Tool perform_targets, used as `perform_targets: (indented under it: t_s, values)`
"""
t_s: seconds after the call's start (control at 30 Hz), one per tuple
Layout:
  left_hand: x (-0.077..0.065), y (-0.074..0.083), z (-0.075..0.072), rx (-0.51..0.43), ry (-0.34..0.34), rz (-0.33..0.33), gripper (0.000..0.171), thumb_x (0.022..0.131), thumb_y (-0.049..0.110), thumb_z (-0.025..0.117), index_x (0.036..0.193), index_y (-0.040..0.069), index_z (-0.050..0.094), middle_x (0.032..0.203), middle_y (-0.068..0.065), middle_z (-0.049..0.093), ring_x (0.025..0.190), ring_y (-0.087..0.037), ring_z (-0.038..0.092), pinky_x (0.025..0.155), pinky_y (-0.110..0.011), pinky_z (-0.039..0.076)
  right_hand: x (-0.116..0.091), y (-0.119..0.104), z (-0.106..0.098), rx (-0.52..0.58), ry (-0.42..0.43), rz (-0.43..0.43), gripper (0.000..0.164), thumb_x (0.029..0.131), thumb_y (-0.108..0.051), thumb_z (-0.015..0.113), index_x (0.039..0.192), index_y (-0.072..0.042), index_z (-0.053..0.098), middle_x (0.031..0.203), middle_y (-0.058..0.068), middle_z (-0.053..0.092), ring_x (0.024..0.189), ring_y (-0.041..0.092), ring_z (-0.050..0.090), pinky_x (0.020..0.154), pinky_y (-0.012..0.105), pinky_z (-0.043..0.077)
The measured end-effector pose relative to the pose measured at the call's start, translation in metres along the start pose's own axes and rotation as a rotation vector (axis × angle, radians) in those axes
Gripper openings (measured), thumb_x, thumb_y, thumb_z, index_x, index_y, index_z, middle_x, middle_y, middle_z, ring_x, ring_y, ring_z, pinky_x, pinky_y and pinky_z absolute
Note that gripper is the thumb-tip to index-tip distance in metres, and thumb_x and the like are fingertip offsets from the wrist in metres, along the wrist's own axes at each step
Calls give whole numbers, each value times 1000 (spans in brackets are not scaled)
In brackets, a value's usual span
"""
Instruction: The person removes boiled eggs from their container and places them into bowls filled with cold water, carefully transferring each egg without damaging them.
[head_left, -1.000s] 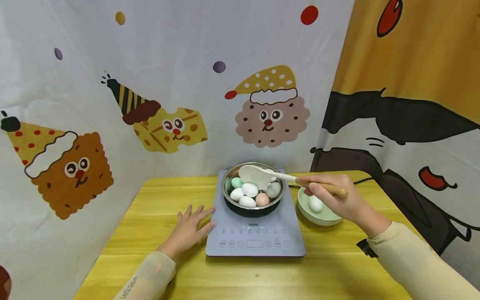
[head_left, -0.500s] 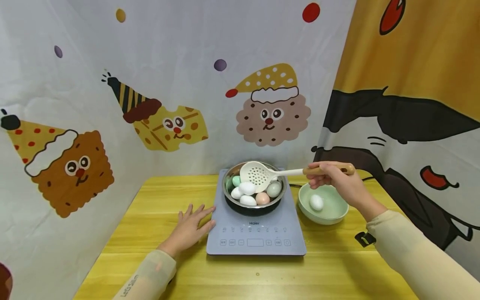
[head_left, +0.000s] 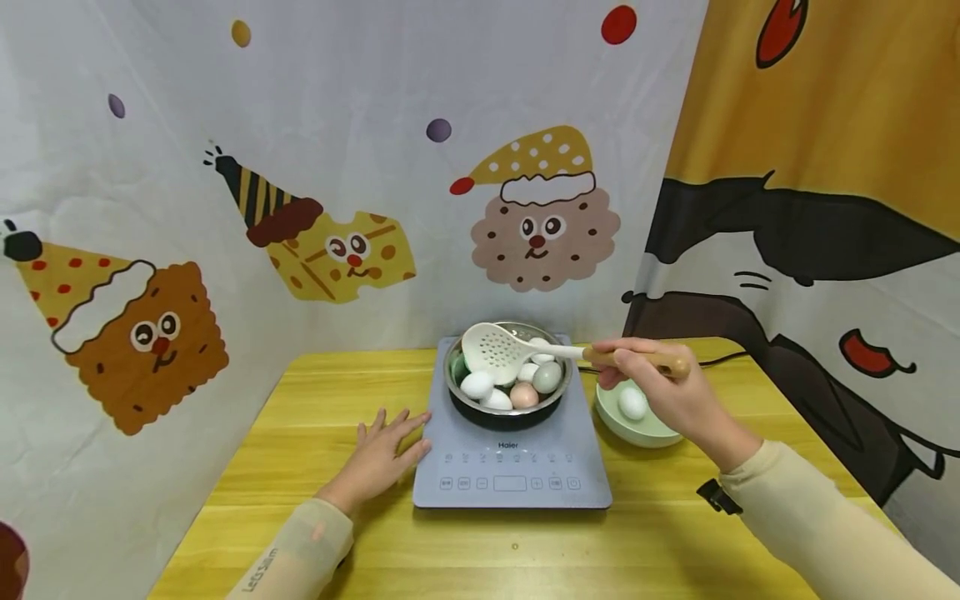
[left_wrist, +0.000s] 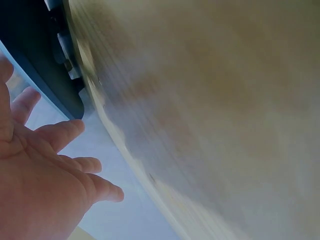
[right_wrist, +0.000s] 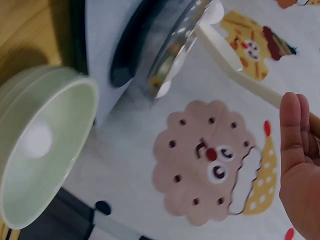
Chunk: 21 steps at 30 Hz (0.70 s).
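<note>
My right hand [head_left: 660, 383] grips the wooden handle of a white slotted spoon [head_left: 497, 352], its holed bowl over the left part of a metal pan [head_left: 567, 392]. White eggs [head_left: 477, 385], a pinkish egg [head_left: 524, 395] and a grey-green egg [head_left: 547, 377] lie in the pan; the spoon hides some of what is behind it. Spread fingers of my left hand [head_left: 377, 458] touch the left edge of the induction cooker [head_left: 510, 467] under the pan. In the left wrist view, the left hand [left_wrist: 45, 175] has its fingertips at the cooker's edge [left_wrist: 50, 92].
Right of the cooker stands a pale green bowl [head_left: 637, 435] with one white egg [head_left: 632, 403] in it. Behind the cooker a black cable [head_left: 723, 360] runs right along the wooden table [head_left: 517, 567]. A printed curtain [head_left: 360, 100] hangs close behind the table.
The spoon first tilts up and shifts right, showing its holes, then moves left across the pan with my right hand. Some eggs in the pan have shifted. My left hand stays put.
</note>
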<state>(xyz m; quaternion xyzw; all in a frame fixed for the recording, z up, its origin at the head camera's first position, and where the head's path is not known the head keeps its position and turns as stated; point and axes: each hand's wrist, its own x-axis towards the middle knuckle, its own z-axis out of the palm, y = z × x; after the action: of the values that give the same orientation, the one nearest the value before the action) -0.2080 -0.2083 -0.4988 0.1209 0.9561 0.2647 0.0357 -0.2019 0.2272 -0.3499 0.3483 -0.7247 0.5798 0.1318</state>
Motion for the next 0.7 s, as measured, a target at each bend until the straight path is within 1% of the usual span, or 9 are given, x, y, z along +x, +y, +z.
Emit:
perform_targets:
  t_s: [0.07,0.27,0.33,0.43,0.47,0.53,0.57,0.63,0.7]
  values:
    - [0,0,0,0,-2,0,62,107,63,51,162,35,48,173,-18,35,163,-57,8,124,-83,-3,-2,-5,6,-17,-2,-11,27,106,9,50,121,17,71,111,-4,84,83,15,79,83,23,65]
    - [0,0,0,-5,-5,-2,62,107,63,51,162,35,48,173,-18,36,163,-57,7,124,-83,-3,-3,-16,22,-88,32,-14,26,104,9,54,118,11,76,105,0,84,76,17,77,77,23,64]
    - [-1,0,-1,-11,-8,-4,62,107,62,52,162,34,48,173,-18,35,163,-57,7,124,-83,-3,-1,-19,28,-144,32,-33,25,103,9,56,117,8,77,102,2,84,74,14,77,74,22,64]
    - [-1,-1,-2,-23,-6,-8,61,107,61,54,162,34,48,173,-18,36,163,-57,6,124,-83,-4,2,-22,37,-243,7,-76,26,101,7,60,117,3,80,94,2,84,73,9,77,71,20,63]
    - [-1,-1,-2,-26,-5,-9,61,107,61,54,162,34,48,173,-18,36,163,-57,6,124,-83,-4,3,-23,40,-266,0,-84,26,101,7,60,117,2,80,91,3,83,72,9,77,71,20,63]
    - [0,-1,-2,-29,-3,-7,61,107,61,54,162,34,48,173,-18,36,163,-57,6,124,-83,-4,5,-25,45,-282,7,-47,25,102,2,61,117,-1,80,88,1,82,72,10,77,71,21,63]
    - [0,-1,-2,-31,-5,-6,62,107,61,54,162,34,48,173,-18,36,163,-57,6,124,-83,-4,5,-25,47,-260,18,-7,24,104,0,60,117,-1,80,86,0,82,71,12,77,71,23,64]
    - [1,-1,-1,-29,-9,-3,62,107,62,53,162,35,47,173,-18,35,163,-57,6,124,-83,-4,7,-24,49,-179,61,88,24,107,-4,58,116,3,79,86,0,82,69,18,77,69,29,66]
    - [1,-1,0,-32,-12,-2,62,107,62,53,162,36,47,174,-18,35,163,-57,5,124,-83,-4,9,-21,48,-72,119,208,29,110,-9,54,117,8,77,85,0,82,68,22,77,67,34,67]
